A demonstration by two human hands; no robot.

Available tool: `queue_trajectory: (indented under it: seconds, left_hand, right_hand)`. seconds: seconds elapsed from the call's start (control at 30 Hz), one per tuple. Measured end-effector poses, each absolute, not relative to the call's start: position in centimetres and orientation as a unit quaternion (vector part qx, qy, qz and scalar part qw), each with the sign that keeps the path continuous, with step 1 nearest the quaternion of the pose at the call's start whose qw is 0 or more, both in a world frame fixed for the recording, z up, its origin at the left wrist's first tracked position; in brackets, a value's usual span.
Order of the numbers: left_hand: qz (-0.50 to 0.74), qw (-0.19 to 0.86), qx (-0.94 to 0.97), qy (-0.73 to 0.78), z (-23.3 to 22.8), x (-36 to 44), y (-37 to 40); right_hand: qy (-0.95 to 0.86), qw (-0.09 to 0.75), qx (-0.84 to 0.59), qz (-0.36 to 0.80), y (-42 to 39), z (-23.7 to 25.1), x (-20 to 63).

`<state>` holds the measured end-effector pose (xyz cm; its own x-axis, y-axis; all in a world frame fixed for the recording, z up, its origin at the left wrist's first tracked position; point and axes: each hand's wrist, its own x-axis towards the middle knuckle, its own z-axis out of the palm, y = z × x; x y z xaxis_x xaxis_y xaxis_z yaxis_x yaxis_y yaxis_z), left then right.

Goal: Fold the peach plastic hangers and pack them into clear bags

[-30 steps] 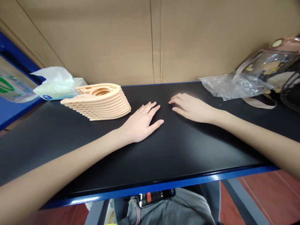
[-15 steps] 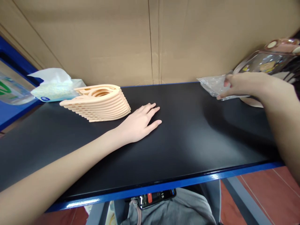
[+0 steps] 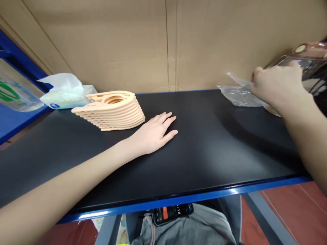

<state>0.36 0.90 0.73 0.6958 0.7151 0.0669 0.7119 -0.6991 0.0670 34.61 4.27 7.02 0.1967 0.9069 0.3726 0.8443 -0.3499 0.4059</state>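
Observation:
My left hand (image 3: 157, 132) lies flat on the black tabletop (image 3: 194, 149), palm down with its fingers spread, and it holds nothing. Just left of it is a neat stack of peach plastic clothes hangers (image 3: 114, 112). At the back right, my right hand (image 3: 276, 83) is closed, pinching an edge of a clear plastic bag (image 3: 238, 95). A corner of the bag is drawn up toward the fingers while the rest hangs low over the table. The fingertips of that hand are partly hidden behind its back.
A tissue pack (image 3: 67, 92) and a clear bottle (image 3: 19, 97) stand at the left. Behind the right hand is a transparent bag with brown trim (image 3: 309, 51). A cardboard wall (image 3: 114, 44) closes off the back. A phone (image 3: 173, 213) rests on my lap below the blue table edge.
My right hand has gone from reaching over the clear plastic bag with fingers apart to gripping it, lifting one edge. The view has shifted slightly; my left hand stays put.

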Motion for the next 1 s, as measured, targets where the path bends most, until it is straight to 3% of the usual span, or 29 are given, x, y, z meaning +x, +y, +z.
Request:
queue_trajectory:
  seconds: [0.13, 0.3, 0.53, 1.0]
  left_hand:
    - [0.106, 0.015, 0.917, 0.383, 0.8, 0.5, 0.7]
    - [0.188, -0.106, 0.904, 0.370, 1.0, 0.6, 1.0]
    - [0.134, -0.192, 0.894, 0.383, 1.1, 0.2, 2.0]
    - [0.125, -0.262, 0.899, 0.329, 0.5, 0.1, 2.6]
  right_hand:
    - [0.647, -0.076, 0.651, 0.391, 2.0, 7.7, 31.0]
    - [0.829, -0.043, 0.428, 0.358, -1.9, 6.5, 25.4]
    - [0.920, -0.108, 0.105, 0.361, -6.5, 3.6, 21.0]
    - [0.916, -0.194, 0.031, 0.351, -7.2, 3.7, 21.0]
